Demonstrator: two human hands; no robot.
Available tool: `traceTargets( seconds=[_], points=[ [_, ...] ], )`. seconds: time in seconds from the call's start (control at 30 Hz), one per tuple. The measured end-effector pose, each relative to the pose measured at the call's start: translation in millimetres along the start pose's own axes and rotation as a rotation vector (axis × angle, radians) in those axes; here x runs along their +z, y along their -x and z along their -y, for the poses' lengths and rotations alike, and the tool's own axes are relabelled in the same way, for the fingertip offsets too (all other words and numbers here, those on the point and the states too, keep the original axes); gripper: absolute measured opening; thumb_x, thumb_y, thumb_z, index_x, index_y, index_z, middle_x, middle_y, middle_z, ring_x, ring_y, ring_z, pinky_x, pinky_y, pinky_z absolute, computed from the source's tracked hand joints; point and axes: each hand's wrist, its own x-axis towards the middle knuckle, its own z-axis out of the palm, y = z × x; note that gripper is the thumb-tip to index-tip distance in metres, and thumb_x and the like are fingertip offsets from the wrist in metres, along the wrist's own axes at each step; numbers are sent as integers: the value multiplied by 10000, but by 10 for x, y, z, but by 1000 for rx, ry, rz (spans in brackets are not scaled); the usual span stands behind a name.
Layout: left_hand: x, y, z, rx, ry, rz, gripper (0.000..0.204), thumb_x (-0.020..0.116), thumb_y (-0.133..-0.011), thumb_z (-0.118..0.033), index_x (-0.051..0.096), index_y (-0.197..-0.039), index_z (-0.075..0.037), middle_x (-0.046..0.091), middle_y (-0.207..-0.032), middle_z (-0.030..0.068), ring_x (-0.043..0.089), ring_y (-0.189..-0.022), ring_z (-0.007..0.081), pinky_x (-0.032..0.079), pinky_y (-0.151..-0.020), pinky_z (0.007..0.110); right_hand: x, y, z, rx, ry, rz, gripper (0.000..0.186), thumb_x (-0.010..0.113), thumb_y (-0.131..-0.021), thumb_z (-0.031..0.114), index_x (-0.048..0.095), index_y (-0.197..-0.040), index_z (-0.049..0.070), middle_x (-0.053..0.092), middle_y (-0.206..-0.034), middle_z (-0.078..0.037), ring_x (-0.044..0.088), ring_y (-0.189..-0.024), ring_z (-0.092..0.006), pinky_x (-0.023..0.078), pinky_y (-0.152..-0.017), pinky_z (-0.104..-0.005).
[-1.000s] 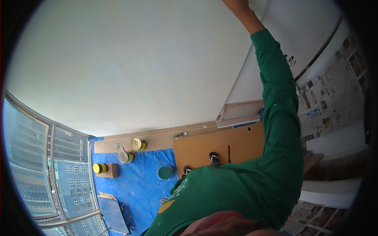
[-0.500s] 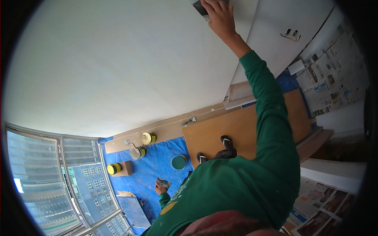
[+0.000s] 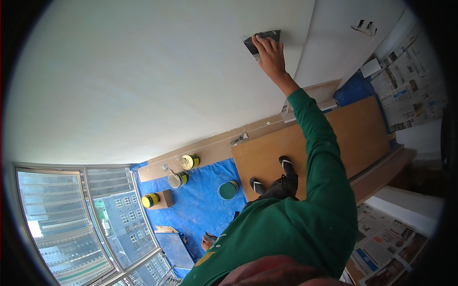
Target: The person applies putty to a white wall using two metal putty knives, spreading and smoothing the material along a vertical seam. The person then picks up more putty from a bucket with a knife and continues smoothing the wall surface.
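Observation:
My right hand [image 3: 271, 56] is closed around a wide, dark-bladed putty knife [image 3: 251, 46], its fingers spread over the blade. That blade lies against the white wall [image 3: 157, 76], near the corner where another wall begins. Low by my left side, my left hand [image 3: 205, 245] is closed on a grey scraper [image 3: 211, 237]. My green sleeve and torso partly cover that hand, so only some of the scraper shows.
Blue sheeting [image 3: 205, 209] covers the floor, with a green-topped bucket [image 3: 228, 190], open cans [image 3: 177, 179] and a yellow-lidded can [image 3: 150, 200] on it. I stand on a brown board [image 3: 315, 138]. Windows [image 3: 52, 214] line the left; newspaper [image 3: 410, 86] covers surfaces at right.
My right hand has moved down the wall with the putty knife, which is now fully in view. My left hand with its scraper has come closer to my body. The whole view has shifted slightly.

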Motion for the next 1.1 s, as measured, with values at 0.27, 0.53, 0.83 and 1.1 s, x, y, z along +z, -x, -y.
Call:
traceTargets(
  seconds=[0.27, 0.53, 0.83, 1.1],
  points=[
    [-410, -19, -295, 48, -82, 81, 713, 480, -1006, -608, 657, -798, 51, 609, -678, 263, 550, -630, 416, 403, -635, 537, 607, 953, 41, 53, -63, -1, 611, 681, -767, -33, 603, -1360, 91, 590, -1326, -26, 546, -1153, -243, 433, -908, -430],
    [-592, 196, -780, 99, 20, 75, 668, 494, -1026, -559, 607, -771, 47, 518, -620, 191, 389, -591, 295, 344, -600, 497, 1026, 1794, 121, 89, -103, 207, 585, 663, -814, -19, 569, -1383, 81, 581, -1325, -44, 536, -1187, -255, 424, -956, -447],
    [-193, 272, -3116, -141, 1232, 614, 501, 512, -1068, -423, 610, -1297, 11, 690, -1245, 138, 704, -1069, 277, 582, -924, 420, -528, 1443, 1295, 88, -955, 249, 567, 589, -764, -115, 576, -1310, 38, 587, -1282, -151, 546, -1200, -366, 417, -1043, -479],
    [-603, 871, -5082, -43, 1602, 1367, 478, 495, -1077, -412, 575, -1321, -9, 677, -1234, 104, 673, -1101, 226, 546, -970, 378, -2505, 840, 1844, -599, -1409, 352, 782, 778, -706, -16, 536, -1433, 140, 479, -1409, -97, 443, -1339, -333, 364, -1173, -515]
  ],
)
